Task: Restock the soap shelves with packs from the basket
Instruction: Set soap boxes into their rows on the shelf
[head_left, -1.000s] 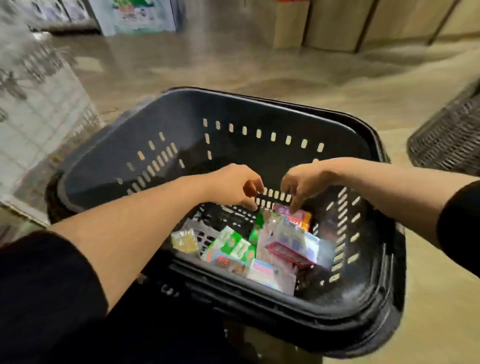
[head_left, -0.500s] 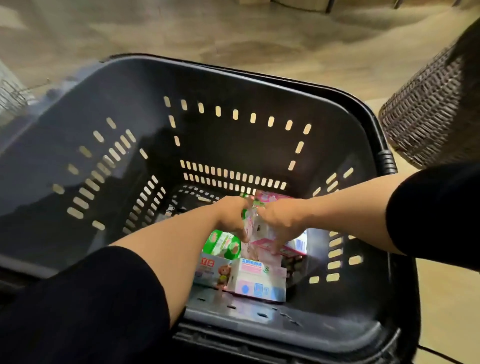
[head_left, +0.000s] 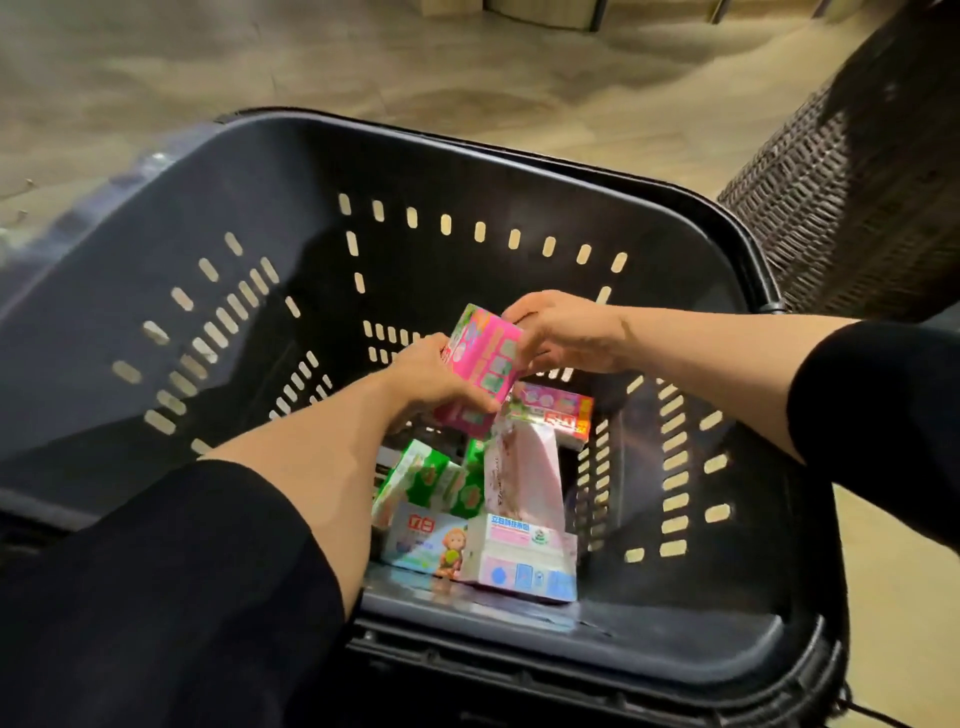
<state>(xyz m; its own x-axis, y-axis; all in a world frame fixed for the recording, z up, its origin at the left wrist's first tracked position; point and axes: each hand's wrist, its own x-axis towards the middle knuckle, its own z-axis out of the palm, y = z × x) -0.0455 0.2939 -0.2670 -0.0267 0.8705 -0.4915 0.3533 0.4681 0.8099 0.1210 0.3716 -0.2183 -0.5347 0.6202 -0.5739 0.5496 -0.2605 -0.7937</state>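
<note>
A: Which way does the bright pink rectangular soap pack (head_left: 480, 368) lie?

B: Tilted. Its long axis runs from lower left to upper right, the upper end leaning toward the far wall of the dark slotted plastic basket (head_left: 218, 218). It is held up inside the basket, above the other packs, touching none that I can see.

A: And the hands?

B: The left hand (head_left: 431, 384) grips the lower left end, fingers curled under and thumb along the side. The right hand (head_left: 563, 332) pinches the upper right corner with its fingertips. Both arms wear black sleeves.

A: How does the pack look?

B: Glossy pink card with pale green and white panels on its broad face; a greenish patch shows at the top corner. The print is too blurred to read.

A: What lies below, left to right?

B: A green-and-white wrapped pack (head_left: 426, 480) leaning on its side, then a white-blue box with a cartoon monkey (head_left: 423, 540) flat at the near edge. Beside that is a pale pink-and-white box (head_left: 522, 564), and a soft pink plastic-wrapped pack (head_left: 522, 473) stands upright above it. Behind sits a pink pack with a red-and-yellow label (head_left: 553, 413).

A: Anything in the way?

B: The left forearm hides part of the basket floor. A dark woven wicker basket (head_left: 852, 197) stands on the tan floor (head_left: 311, 62), right of the plastic one.
</note>
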